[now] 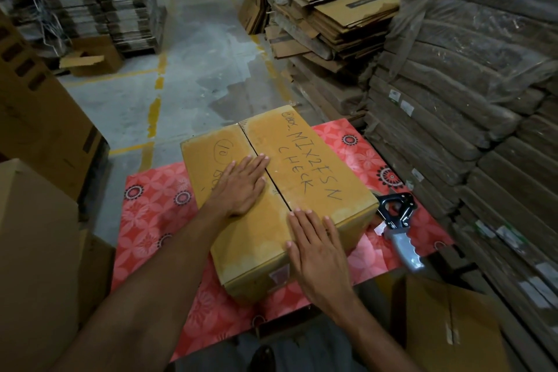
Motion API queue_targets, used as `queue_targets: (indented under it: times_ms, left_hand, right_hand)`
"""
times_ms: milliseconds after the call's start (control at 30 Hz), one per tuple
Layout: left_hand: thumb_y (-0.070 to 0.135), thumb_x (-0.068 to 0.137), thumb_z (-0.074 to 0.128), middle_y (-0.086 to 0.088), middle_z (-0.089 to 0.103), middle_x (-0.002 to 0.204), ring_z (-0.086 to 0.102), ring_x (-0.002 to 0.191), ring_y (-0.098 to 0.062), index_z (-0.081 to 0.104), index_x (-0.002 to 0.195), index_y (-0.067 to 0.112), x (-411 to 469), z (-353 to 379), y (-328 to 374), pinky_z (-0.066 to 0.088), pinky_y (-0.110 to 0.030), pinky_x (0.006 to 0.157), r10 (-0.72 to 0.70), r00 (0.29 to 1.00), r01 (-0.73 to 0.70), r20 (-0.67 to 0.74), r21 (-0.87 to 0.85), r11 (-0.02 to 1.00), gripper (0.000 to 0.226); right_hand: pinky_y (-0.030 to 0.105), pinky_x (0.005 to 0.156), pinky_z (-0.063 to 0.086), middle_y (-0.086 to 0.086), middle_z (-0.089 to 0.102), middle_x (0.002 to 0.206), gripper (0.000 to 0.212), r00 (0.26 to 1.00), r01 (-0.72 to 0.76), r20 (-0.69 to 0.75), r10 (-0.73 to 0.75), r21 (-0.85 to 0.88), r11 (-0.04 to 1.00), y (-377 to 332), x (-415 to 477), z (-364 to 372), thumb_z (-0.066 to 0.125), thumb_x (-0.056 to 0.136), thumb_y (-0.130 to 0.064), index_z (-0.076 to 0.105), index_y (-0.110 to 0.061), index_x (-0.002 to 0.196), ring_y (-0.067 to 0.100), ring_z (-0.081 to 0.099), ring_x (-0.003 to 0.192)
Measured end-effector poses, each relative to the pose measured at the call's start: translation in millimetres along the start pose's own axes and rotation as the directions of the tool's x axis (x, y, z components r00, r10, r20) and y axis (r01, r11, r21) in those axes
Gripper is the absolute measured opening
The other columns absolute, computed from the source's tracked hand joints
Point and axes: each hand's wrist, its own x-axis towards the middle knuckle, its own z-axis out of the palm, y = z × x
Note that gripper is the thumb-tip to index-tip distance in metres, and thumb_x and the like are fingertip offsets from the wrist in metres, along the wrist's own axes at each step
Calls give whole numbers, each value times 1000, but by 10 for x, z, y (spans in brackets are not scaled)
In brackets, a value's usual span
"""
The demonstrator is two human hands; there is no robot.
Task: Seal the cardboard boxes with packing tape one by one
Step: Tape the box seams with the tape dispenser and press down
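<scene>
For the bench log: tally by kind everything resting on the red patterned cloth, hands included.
Cardboard box: 1
Tape dispenser: 1
Hands: 2 (left hand, right hand, both flat on the box)
Total: 4

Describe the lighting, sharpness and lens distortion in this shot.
Head view: dim warehouse light, corners vignetted dark; the box and the left hand and right hand pressing it are brightest and fairly sharp; wide-angle distortion tilts the cardboard stacks at the right edge; the tape dispenser handle carries a small sheen.
</scene>
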Motion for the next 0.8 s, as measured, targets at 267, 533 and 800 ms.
queue_targets:
  times_ms: [267, 533, 800]
  left_hand:
    - [53, 104, 10, 0, -5, 169, -6, 155, -18, -6, 159, 33, 6, -24, 55, -2, -42, 125, -75, 997, 75, -8, 25, 997, 61]
    - [56, 102, 10, -7, 20, 165, 21, 151, -24, 11, 160, 24, -141, -125, 27, 24, -47, 120, -149, 988, 151, -28, 135, 979, 66]
    - [45, 102, 13, -17, 51, 130, 49, 114, -29, 47, 138, 2, -806, -107, 596, 45, -43, 93, -404, 907, 421, -120, 274, 865, 65]
  right_hand:
    - [48, 126, 4, -3, -3, 170, 61, 964, -257, -26, 265, 172, 951, -327, -171, 50, 12, 105, -55, 16, -31, 160, 19, -15, 155]
    - [49, 123, 12, -15, -20, 166, 60, 984, -160, -8, 178, 399, 903, -55, -70, 71, 27, 103, -59, 16, -38, 159, 9, -27, 151]
    - [28, 117, -4, -11, -7, 167, 48, 978, -28, 187, -94, 561, 827, 885, 493, -390, 31, 104, -53, 41, -42, 150, 10, -12, 154]
